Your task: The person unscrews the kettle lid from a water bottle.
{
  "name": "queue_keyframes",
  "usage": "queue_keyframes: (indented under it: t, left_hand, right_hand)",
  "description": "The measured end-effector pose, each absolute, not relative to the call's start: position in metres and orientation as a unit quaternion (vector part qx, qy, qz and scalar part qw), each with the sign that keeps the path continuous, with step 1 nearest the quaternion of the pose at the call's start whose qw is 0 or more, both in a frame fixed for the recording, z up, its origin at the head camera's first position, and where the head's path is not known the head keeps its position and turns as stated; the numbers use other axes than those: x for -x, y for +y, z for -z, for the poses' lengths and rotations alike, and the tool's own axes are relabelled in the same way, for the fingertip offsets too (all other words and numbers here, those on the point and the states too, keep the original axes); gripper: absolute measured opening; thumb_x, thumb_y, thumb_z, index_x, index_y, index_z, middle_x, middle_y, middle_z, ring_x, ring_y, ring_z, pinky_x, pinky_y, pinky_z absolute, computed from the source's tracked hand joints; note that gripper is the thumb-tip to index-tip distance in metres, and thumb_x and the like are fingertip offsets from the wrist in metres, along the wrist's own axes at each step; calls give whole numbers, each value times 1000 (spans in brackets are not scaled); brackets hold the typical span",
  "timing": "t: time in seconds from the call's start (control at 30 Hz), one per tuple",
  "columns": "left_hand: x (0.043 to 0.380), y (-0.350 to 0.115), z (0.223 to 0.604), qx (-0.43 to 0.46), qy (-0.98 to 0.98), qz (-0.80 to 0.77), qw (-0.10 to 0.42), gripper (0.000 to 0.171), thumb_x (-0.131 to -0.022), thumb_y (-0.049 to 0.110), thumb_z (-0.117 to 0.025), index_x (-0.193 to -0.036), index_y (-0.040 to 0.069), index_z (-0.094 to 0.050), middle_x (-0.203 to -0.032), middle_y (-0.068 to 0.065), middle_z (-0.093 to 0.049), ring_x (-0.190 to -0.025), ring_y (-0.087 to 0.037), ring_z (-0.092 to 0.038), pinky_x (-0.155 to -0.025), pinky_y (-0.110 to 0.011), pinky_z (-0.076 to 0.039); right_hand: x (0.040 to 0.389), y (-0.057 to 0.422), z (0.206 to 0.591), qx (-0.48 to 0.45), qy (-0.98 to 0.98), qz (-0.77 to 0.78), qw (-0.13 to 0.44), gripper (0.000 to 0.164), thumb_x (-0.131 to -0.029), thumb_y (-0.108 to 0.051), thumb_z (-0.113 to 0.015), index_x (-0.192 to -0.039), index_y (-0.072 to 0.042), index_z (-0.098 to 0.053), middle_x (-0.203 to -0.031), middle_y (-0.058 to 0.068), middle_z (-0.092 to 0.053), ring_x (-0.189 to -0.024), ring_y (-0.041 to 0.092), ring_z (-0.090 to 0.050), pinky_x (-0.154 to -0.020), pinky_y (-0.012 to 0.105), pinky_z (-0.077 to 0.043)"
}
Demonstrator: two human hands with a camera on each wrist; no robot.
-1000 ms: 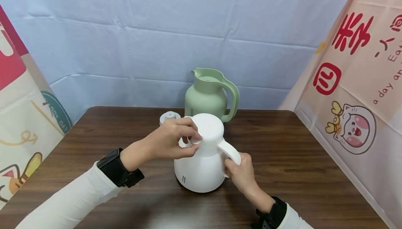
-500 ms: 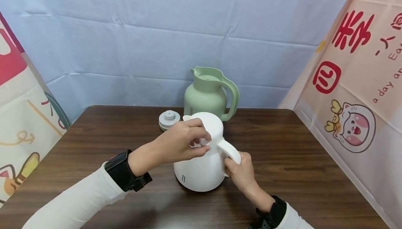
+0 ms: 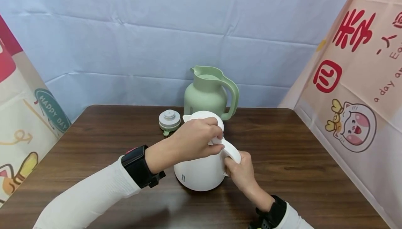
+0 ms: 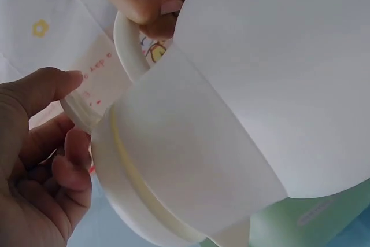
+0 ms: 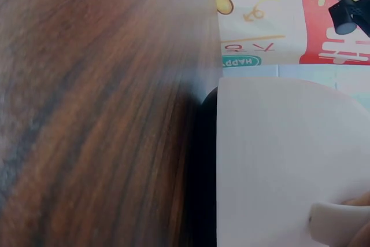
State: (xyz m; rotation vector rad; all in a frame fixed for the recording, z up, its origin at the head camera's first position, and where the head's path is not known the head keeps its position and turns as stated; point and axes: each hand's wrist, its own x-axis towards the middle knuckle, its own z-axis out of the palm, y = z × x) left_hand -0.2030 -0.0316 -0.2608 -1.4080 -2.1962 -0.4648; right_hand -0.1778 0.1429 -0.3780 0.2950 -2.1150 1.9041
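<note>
A white thermos jug stands upright on the brown table. My right hand grips its curved handle, fingers wrapped round the lower part. Over the jug's top, my left hand covers part of the white lid. In the left wrist view a small tab juts from the lid's edge on the handle side. The thumb and curled fingers of my left hand pinch it. The lid sits on the neck, with a pale yellowish band showing between them.
A sage-green jug stands close behind the white one, its handle to the right. Left of it lies a round grey-white stopper with a green tab. Blue cloth hangs behind the table.
My left hand has swung rightwards round the lid, from its left front to beside the handle, uncovering the stopper. My right hand and the white jug stay put.
</note>
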Motion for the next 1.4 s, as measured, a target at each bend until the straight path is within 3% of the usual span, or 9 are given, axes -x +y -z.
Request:
queue_keyframes:
  t: [0.4, 0.67, 0.97, 1.4]
  left_hand:
    - [201, -3, 253, 455, -860, 80, 217, 21, -79, 24, -72, -65, 15, -60, -70, 3, -47, -55, -13, -52, -47, -26, -41]
    - [203, 3, 252, 433, -872, 79, 212, 21, -81, 27, -72, -67, 15, -62, -71, 3, -48, -53, -13, -52, -44, -26, -41]
    - [209, 11, 254, 406, -878, 58, 245, 21, -81, 34, -72, -71, 16, -66, -72, 4, -50, -54, -13, -54, -44, -27, -43]
    - [212, 11, 258, 393, -871, 56, 289, 31, -74, 47, -74, -63, 20, -62, -65, 7, -47, -56, -10, -54, -41, -24, -40]
  right_hand:
    - [178, 144, 380, -122, -730, -657, 140, 28, -74, 16, -48, -50, 3, -46, -39, -2, -38, -32, 7, -35, -33, 21, -29]
    - [179, 144, 380, -145, -729, -654, 141, 30, -76, 16, -48, -50, 1, -45, -38, 1, -39, -33, 6, -35, -32, 21, -29]
    - [179, 144, 380, -146, -726, -656, 145, 29, -75, 16, -48, -50, 1, -46, -38, 1, -39, -33, 5, -35, -32, 21, -29]
    - [178, 144, 379, -146, -726, -657, 140, 30, -74, 17, -48, -49, 1, -46, -38, -3, -39, -32, 6, -35, -32, 21, -29]
